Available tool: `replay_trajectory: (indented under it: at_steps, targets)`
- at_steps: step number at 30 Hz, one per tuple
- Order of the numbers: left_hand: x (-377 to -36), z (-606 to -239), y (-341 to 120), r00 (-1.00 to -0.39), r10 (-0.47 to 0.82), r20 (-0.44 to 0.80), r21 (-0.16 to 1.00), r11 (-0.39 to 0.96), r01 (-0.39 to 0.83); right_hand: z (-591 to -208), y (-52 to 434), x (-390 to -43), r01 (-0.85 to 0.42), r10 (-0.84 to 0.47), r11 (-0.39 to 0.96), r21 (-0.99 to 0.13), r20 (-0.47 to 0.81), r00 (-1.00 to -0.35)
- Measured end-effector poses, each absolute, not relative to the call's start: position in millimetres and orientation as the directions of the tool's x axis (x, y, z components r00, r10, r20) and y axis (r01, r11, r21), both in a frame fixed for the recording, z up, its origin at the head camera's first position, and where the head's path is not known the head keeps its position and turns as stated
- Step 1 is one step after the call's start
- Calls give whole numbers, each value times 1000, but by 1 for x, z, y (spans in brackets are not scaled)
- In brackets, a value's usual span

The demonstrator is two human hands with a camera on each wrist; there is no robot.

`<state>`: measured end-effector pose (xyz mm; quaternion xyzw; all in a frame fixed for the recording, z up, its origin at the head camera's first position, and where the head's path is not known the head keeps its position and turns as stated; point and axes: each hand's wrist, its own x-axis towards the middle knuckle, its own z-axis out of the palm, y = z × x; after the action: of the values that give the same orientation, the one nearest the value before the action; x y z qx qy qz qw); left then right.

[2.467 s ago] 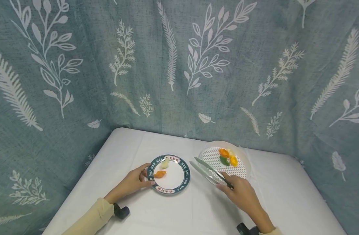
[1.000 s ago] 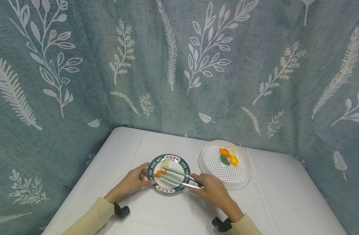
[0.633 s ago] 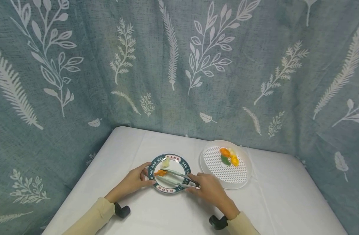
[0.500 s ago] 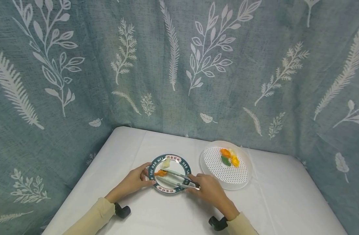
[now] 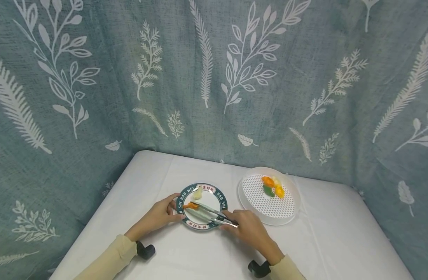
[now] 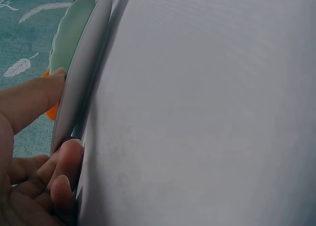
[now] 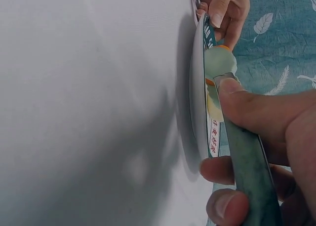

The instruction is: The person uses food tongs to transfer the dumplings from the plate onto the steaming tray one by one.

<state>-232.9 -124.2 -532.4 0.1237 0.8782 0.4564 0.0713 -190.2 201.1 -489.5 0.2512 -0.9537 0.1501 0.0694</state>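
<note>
My left hand [image 5: 158, 214] grips the near-left rim of a round white plate [image 5: 215, 200] with a dark green lettered border, thumb on top and fingers below. On the plate lie a small orange piece [image 5: 190, 205] with a pointed end and a pale yellow piece [image 5: 197, 193]; their kind is unclear. My right hand [image 5: 247, 227] holds metal tongs [image 7: 249, 171] with pale green tips. In the head view those tips reach over the plate to the orange piece, which they partly cover. Whether they clamp it, I cannot tell.
To the right of the plate stands a round white tray [image 5: 280, 210] with a perforated bottom. It holds orange, yellow, pale and green pieces [image 5: 268, 190]. A white cloth covers the table [image 5: 339, 229]; a patterned blue-green curtain [image 5: 214, 77] hangs behind it.
My right hand has brought the tongs leftward from the perforated tray to the plate. At the orange piece the tongs' arms have drawn closer together. My left hand keeps its grip on the rim.
</note>
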Motion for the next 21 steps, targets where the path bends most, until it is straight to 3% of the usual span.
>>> replay_trajectory:
  at_steps: [10,16,21]
  targets:
    - [-233,-534,-124,-963,271,-14,811,566,148,-488,213,-187,-500,-444,835,-229,254,-859]
    - [-233,-533,-123,-964,264,-26,804,579,137,-479,224,-184,-492,-417,825,-277,289,-862]
    - [-233,-533,-123,-966,258,-27,797,588,135,-469,233,-182,-418,-357,857,-302,239,-903]
